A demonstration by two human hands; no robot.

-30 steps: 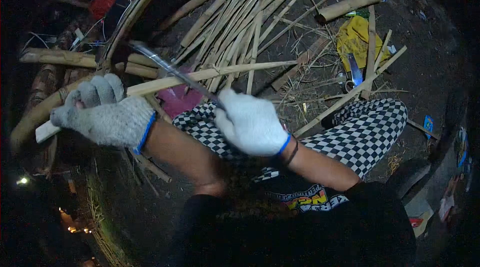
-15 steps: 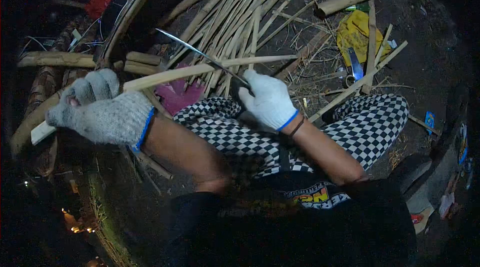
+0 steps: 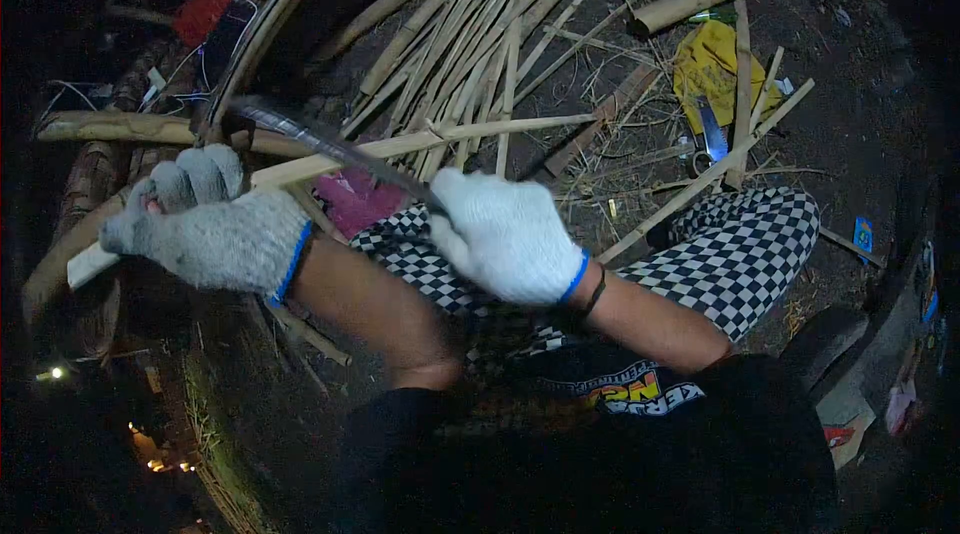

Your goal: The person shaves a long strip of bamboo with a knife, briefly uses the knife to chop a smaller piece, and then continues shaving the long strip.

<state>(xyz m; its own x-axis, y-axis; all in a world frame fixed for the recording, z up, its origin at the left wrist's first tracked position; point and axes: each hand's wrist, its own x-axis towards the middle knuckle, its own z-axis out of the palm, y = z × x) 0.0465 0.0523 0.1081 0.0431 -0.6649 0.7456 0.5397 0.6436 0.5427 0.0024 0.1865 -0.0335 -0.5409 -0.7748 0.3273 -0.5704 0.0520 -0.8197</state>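
Observation:
My left hand (image 3: 205,224), in a grey-white knit glove with a blue cuff, is wrapped round a pale bamboo strip (image 3: 490,128). The strip's cut end pokes out below the thumb, and its long part slants up to the right. My right hand (image 3: 510,234), gloved in white, grips a long-bladed knife (image 3: 320,142); its handle is hidden in the fist. Smeared by motion, the blade crosses over the strip a little right of my left hand. A small raised sliver (image 3: 434,129) stands on the strip's upper edge, right of the blade.
A heap of split bamboo strips (image 3: 470,24) lies ahead on the dark ground. To the right are a thick bamboo pole (image 3: 700,2), a yellow bag (image 3: 705,64) and a blade with a ring-shaped end (image 3: 712,134). Magenta cloth (image 3: 365,202) lies near my checkered knee.
The right hand and knife have moved left and down along the strip, the blade swinging toward my left hand. A raised sliver now shows on the strip. My left hand keeps its hold.

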